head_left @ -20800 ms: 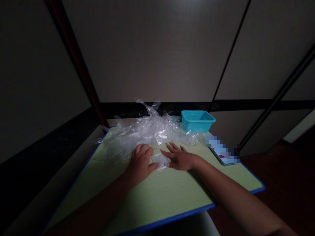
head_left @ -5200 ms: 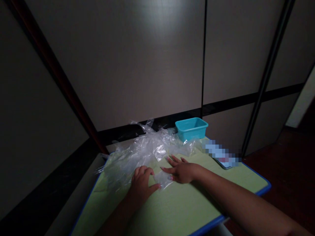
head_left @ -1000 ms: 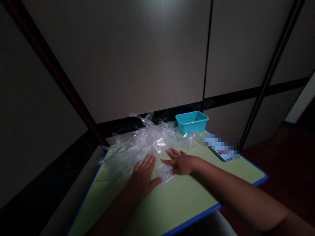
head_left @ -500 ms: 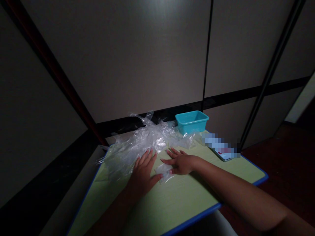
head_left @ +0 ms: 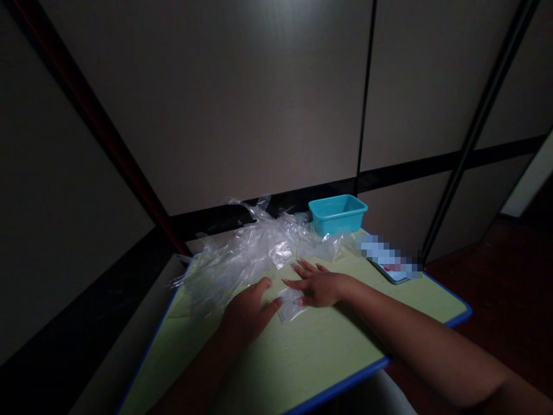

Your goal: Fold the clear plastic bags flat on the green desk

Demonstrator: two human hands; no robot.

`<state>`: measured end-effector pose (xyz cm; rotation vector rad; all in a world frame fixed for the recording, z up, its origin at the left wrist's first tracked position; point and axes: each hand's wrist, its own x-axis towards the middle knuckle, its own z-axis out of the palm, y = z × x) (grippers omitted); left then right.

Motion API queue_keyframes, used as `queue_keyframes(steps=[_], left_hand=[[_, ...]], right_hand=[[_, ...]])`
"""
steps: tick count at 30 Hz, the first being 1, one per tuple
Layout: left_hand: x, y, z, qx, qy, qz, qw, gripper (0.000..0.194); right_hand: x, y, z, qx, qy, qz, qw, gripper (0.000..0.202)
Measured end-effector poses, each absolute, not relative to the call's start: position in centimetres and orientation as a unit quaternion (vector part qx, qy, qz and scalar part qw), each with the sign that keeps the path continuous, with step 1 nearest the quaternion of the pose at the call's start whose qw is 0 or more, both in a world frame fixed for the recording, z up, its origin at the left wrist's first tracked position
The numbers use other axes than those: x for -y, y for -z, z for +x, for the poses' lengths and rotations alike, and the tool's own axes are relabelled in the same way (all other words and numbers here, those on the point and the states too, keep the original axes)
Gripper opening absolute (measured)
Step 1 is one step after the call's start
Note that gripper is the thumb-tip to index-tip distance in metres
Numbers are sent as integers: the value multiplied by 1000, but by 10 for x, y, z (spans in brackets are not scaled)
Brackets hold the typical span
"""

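Note:
A small folded clear plastic bag (head_left: 291, 313) lies on the green tabletop between my hands. My right hand (head_left: 322, 287) rests palm down with its fingers spread, its thumb pressing on the upper right part of this bag. From the left, my left hand (head_left: 247, 308) reaches in with its thumb tip on the bag's left edge. Its index finger is bent and stands apart from the thumb; the other fingers are mostly hidden. Just beyond both hands is a loose heap of crumpled clear plastic bags (head_left: 254, 245).
A turquoise plastic basket (head_left: 339, 222) stands at the table's back corner, against the cabinet panels (head_left: 259, 115). To its right lies a phone (head_left: 395, 276) with a blurred screen. Blue edging (head_left: 345, 385) runs round the green table (head_left: 311, 363).
My left hand has drawn its flat, stretched fingers back and bent them, while its thumb stays at the small bag's edge. My right hand has hardly moved.

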<state>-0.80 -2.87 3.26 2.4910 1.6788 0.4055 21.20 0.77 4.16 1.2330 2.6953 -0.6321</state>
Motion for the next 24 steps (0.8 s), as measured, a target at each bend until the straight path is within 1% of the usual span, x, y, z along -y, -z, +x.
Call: queue_keyframes(steps=[2, 4, 9, 17, 21, 24], left_hand=[[28, -30, -10, -535, -130, 832, 63, 56], [27, -27, -11, -526, -100, 843, 57, 64], [26, -20, -13, -519, -76, 851, 31, 66], [27, -22, -12, -517, -72, 852, 37, 69], [28, -23, -11, -527, -55, 847, 36, 74], [29, -25, -10, -522, -46, 852, 11, 74]], right_hand=[[-7, -43, 212, -887, 208, 408, 58, 68], [-6, -44, 212, -886, 208, 409, 59, 67], [-7, -42, 213, -888, 207, 407, 55, 67], [-7, -42, 212, -888, 204, 408, 59, 67], [-6, -43, 211, -889, 201, 406, 60, 67], [-7, -42, 211, -889, 201, 406, 61, 67]])
